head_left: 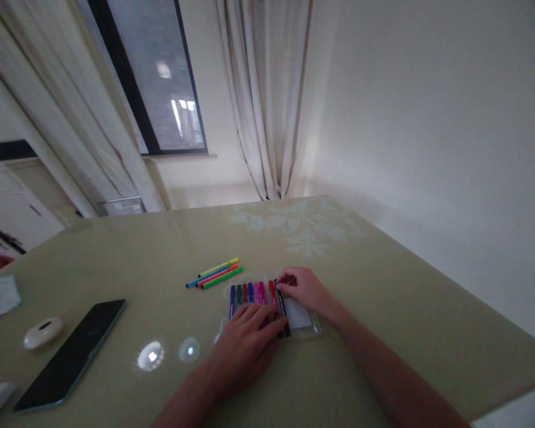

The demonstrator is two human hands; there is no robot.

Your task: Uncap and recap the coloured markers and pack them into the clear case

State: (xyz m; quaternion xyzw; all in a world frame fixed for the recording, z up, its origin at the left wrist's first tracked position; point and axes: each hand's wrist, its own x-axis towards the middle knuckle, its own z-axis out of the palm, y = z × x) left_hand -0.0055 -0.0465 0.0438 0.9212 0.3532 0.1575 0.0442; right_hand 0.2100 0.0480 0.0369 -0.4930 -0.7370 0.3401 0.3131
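A clear plastic case (315, 326) lies on the table in front of me, with a row of felt-tip markers (250, 291) in purple, green, brown, blue and pink. To the right of a gap in that row are a red marker (272, 291) and a black marker (281, 302). My right hand (307, 290) pinches the black marker's upper end between curled fingers and thumb. Across the lower part of the row rests my left hand (252, 336), fingers extended, its thumb reaching the black marker's lower end. It hides the markers' lower ends.
Beyond the case lie loose yellow (218, 267), blue, orange and green markers. A dark tablet (74, 353), a white oval object (43, 333) and a pale cloth (0, 298) are to the left. Lamp reflections show on the glossy table (178, 238). A wall (437, 166) borders its right side.
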